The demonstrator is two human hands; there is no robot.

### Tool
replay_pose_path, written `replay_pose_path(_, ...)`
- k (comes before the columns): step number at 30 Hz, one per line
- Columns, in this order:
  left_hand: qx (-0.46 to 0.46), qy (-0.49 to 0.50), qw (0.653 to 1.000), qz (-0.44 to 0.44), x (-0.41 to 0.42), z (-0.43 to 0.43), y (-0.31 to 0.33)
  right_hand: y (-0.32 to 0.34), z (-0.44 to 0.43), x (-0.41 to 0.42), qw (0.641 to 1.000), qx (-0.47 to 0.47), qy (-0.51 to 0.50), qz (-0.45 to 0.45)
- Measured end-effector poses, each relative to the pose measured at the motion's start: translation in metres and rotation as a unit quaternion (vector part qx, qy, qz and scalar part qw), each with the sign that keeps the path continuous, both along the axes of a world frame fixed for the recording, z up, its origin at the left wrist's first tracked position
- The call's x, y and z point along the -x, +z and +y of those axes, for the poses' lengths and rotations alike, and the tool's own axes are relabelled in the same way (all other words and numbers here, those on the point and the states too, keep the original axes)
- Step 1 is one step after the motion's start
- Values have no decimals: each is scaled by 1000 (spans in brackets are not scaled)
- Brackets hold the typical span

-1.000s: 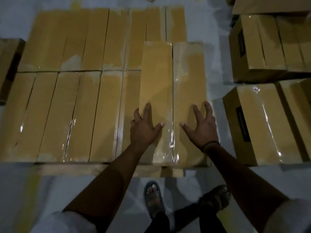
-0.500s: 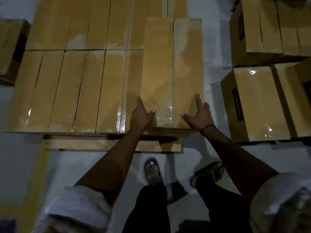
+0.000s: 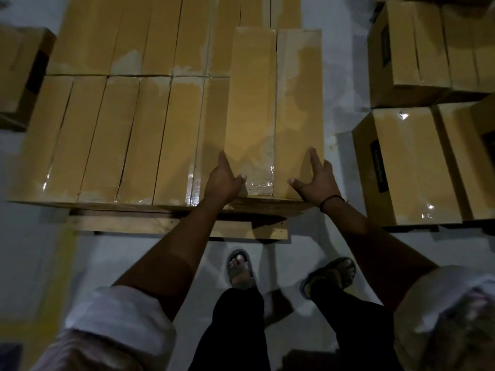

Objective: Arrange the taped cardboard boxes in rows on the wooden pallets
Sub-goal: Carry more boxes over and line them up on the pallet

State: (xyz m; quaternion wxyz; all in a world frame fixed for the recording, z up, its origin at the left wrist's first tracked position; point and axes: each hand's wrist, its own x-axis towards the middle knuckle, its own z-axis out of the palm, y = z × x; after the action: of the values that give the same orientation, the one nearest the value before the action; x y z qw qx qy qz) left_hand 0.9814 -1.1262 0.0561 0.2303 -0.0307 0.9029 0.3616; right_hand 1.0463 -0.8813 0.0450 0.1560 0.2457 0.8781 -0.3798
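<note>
At the far left a lone cardboard box (image 3: 18, 73) sits apart from the load. Beside it the wooden pallet (image 3: 160, 226) carries a front row of taped boxes (image 3: 107, 137) packed side by side, with a back row (image 3: 134, 33) behind. At the right end of the front row is the taped box in hand (image 3: 273, 108). Its top stands higher than its neighbours', so I judge it is not yet seated, though its underside is hidden. The left hand (image 3: 223, 180) lies against its near left corner, fingers straight along the side and thumb on the taped top. The right hand (image 3: 317, 180), with a dark band (image 3: 330, 200) on the wrist, presses the near right corner with fingers spread and straight. Both are open-palmed, steadying rather than clutching. The risks as I read them: glossy tape gives flat palms little friction, so the box could slip or drop unevenly; it could catch on the neighbour's edge and sit skewed, or overhang the pallet's right side as the last in the row; the left fingers could be pinched in the gap. Further right, across a strip of floor, stand more box stacks (image 3: 407, 167), leaving a narrow aisle. The sandalled feet (image 3: 239, 266) stand just before the pallet's front board, under any box that slid back
</note>
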Motion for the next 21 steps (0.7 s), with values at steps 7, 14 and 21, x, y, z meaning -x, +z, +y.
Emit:
replay_pose_path(7,8,-6,1000,-2,-7,2,6,-1,2,-4,1000,-10,9,2)
replay_pose_path(14,4,10,1000,-2,-8,3,2,-3,0,-5,1000,6,6,-8)
replay_pose_path(21,74,-18,996,50,21,25,5,1,11,10,996,50,-59,36)
